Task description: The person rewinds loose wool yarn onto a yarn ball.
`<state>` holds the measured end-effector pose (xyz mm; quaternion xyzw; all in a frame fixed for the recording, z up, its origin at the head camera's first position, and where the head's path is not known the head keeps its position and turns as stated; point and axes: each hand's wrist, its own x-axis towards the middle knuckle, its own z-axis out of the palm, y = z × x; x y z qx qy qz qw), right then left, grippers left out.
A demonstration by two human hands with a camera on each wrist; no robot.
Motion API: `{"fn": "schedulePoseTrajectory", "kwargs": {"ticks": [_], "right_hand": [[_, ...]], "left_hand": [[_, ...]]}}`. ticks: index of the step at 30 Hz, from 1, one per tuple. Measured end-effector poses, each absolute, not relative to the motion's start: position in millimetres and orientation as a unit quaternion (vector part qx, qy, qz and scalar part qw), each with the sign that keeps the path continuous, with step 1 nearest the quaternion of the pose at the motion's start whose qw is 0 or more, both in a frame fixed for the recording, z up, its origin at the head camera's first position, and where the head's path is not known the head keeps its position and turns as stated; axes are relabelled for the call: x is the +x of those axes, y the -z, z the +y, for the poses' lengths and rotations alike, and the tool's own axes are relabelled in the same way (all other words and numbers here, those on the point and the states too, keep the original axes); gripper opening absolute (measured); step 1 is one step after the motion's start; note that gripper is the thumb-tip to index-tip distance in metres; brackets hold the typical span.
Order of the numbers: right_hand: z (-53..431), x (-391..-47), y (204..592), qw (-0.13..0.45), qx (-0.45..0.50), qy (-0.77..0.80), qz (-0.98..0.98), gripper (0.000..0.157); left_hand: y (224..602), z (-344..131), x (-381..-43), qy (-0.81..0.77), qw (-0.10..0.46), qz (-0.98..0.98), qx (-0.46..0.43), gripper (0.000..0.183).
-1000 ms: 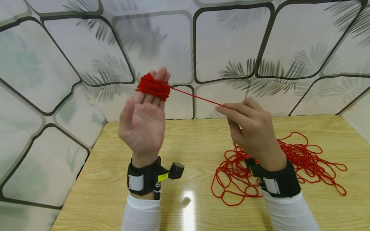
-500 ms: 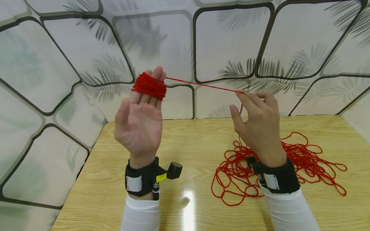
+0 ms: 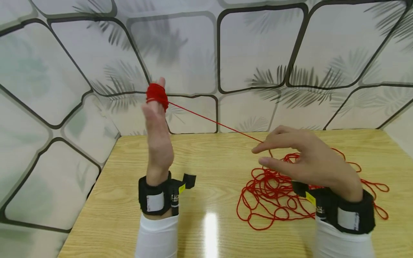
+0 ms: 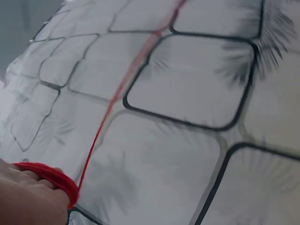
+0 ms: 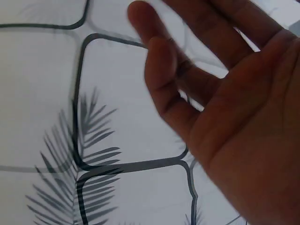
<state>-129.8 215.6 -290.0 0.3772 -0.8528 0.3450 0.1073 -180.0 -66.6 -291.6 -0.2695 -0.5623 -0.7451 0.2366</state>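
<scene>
My left hand is raised with straight fingers, turned edge-on in the head view. A thick band of red cord is wound round its fingers; the left wrist view shows the same winding low at the left. From there a taut strand slopes down to my right hand, where it passes over the index finger and drops behind. Thumb and index finger of that hand stand apart. In the right wrist view its fingers are loosely bent, and no cord is visible there.
A loose, tangled heap of red cord lies on the wooden table beneath my right hand and partly hidden by it. Behind the table stands a pale patterned wall covering. Another such panel is at the left.
My left hand has turned from palm-facing to edge-on and shifted slightly left. My right hand rose and moved right, then dropped lower with thumb and index finger apart; the strand now slopes more steeply.
</scene>
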Motion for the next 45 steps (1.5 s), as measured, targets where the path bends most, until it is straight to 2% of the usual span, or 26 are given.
{"fn": "schedulePoseTrajectory", "kwargs": {"ticks": [3,7,11,14,16,18,22,27,33,39,45], "right_hand": [[220,-120,280,0.146,0.434,-0.447,-0.768,0.036],[218,-119,276,0.204,0.427,-0.555,-0.684,0.027],[213,-125,277,0.268,0.375,-0.612,-0.642,0.025],[211,-131,278,0.295,0.342,-0.629,-0.633,0.025],[210,-136,281,0.3,0.328,-0.634,-0.632,0.025],[211,-141,285,0.298,0.314,-0.625,-0.65,0.025],[216,-152,299,0.271,0.277,-0.546,-0.743,0.024],[216,-159,313,0.198,0.259,-0.394,-0.859,0.017],[209,-161,317,0.12,0.27,-0.342,-0.892,0.015],[208,-161,317,0.096,0.27,-0.338,-0.897,0.015],[208,-162,317,0.045,0.278,-0.314,-0.907,0.019]], "left_hand": [[301,-69,-184,0.61,0.131,-0.748,-0.226,0.087],[305,-70,-182,0.491,-0.056,-0.837,-0.235,0.096],[303,-71,-178,0.436,-0.21,-0.822,-0.3,0.096],[301,-73,-176,0.473,-0.274,-0.738,-0.396,0.093],[300,-74,-176,0.532,-0.283,-0.656,-0.454,0.091],[301,-75,-177,0.599,-0.267,-0.556,-0.511,0.089],[302,-73,-180,0.684,-0.221,-0.43,-0.547,0.081],[301,-61,-182,0.716,-0.216,-0.405,-0.526,0.068],[301,-46,-178,0.747,-0.237,-0.4,-0.475,0.051],[299,-38,-176,0.758,-0.215,-0.402,-0.466,0.049],[298,-32,-174,0.775,-0.211,-0.391,-0.45,0.049]]}}
